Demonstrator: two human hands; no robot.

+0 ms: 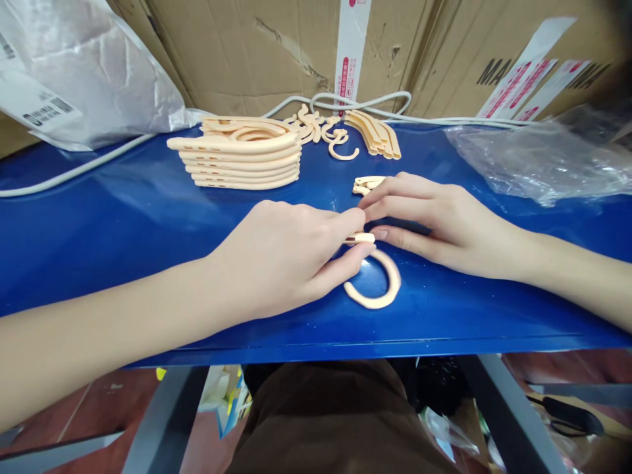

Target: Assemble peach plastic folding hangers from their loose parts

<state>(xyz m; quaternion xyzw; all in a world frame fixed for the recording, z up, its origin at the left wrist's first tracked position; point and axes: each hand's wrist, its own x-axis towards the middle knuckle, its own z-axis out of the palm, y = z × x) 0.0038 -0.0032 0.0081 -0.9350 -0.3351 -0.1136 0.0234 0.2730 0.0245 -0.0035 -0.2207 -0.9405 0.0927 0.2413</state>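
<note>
My left hand [301,253] is closed, with thumb and fingers pinching a cream plastic hanger part [363,238] low over the blue table. A round cream hook [395,283] curves out from under the left thumb towards the table's front edge. Where hook and part meet is covered by my fingers. From the right, my right hand [429,214] has its thumb tip and bent fingertips at the end of the same part. Just behind those fingers lie a few small cream pieces [366,182], partly hidden by the hand.
A stack of cream hanger pieces [241,164] stands at the back left. Loose hooks [343,151] and curved arms [375,135] lie beside it. A white cable [74,181], a clear plastic bag [533,161], a silvery package [99,72] and cardboard boxes [286,46] line the back.
</note>
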